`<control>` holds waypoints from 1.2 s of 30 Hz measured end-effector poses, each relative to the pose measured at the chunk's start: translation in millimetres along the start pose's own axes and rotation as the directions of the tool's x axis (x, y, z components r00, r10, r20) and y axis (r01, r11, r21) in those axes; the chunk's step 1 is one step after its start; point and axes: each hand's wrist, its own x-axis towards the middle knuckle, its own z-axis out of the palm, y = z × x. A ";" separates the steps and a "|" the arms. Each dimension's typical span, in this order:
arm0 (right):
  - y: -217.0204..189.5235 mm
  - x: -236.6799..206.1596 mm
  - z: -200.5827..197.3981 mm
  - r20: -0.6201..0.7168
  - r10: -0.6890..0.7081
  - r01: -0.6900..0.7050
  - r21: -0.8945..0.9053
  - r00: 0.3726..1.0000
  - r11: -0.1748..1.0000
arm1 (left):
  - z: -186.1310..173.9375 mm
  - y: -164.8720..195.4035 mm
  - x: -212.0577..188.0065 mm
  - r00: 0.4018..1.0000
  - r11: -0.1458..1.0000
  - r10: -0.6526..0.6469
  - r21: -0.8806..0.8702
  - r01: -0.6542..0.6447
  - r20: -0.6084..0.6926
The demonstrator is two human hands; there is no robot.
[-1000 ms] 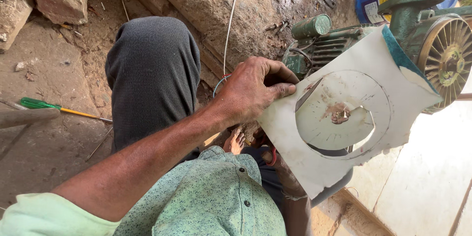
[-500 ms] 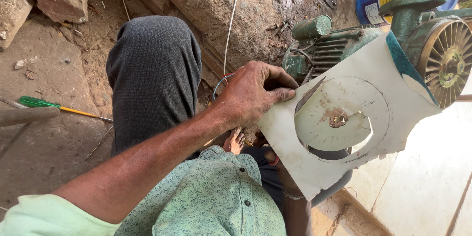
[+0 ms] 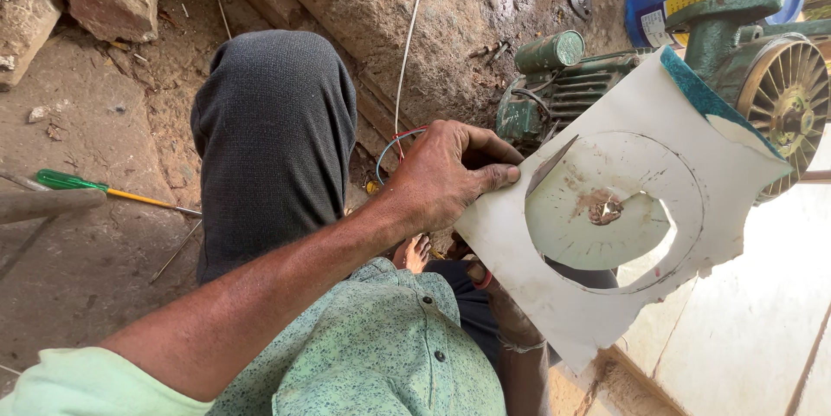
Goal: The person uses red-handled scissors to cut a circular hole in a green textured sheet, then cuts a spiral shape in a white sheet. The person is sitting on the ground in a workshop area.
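The white sheet (image 3: 606, 312) is spreading across the lap, blocking the way down to the floor on the right; the left hand (image 3: 446, 175) is gripping its edge; the green motor (image 3: 563, 87) and finned wheel (image 3: 788, 96) are crowding in just behind it; the raised knee (image 3: 273, 135) is walling off the middle; open dirt is lying free to the left, around the green screwdriver (image 3: 104, 189).

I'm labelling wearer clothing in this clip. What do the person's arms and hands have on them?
The left hand is bare, with no glove or ring, and the forearm is uncovered up to a pale green short sleeve. The right hand is mostly hidden; a red band shows near it.
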 end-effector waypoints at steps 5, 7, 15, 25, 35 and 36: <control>1.7 -2.3 -3.0 0.017 0.038 -0.038 0.003 0.999 0.999 | 2.3 -3.1 -2.2 1.000 1.000 0.008 -0.022 -0.009 -0.018; 2.2 -3.6 -3.3 0.041 0.078 -0.078 0.011 0.996 0.997 | 3.4 -3.7 -3.0 1.000 0.999 -0.005 -0.045 0.004 -0.027; 1.4 -1.9 -2.4 0.090 0.103 -0.106 0.023 0.991 0.994 | 0.7 4.4 -5.2 0.995 0.991 -0.100 -0.085 0.099 -0.004; 4.4 -5.5 -1.2 0.116 0.145 -0.149 0.026 0.983 0.989 | -5.1 37.8 71.5 0.978 0.977 0.184 0.092 -0.193 0.099; 22.5 -11.2 -11.6 0.125 0.184 -0.186 -0.001 0.975 0.983 | -2.3 34.4 77.4 0.953 0.943 0.299 0.141 -0.303 0.050; 25.1 -11.9 -13.3 0.125 0.189 -0.189 -0.006 0.974 0.982 | -2.5 34.4 77.4 0.956 0.945 0.292 0.145 -0.294 0.039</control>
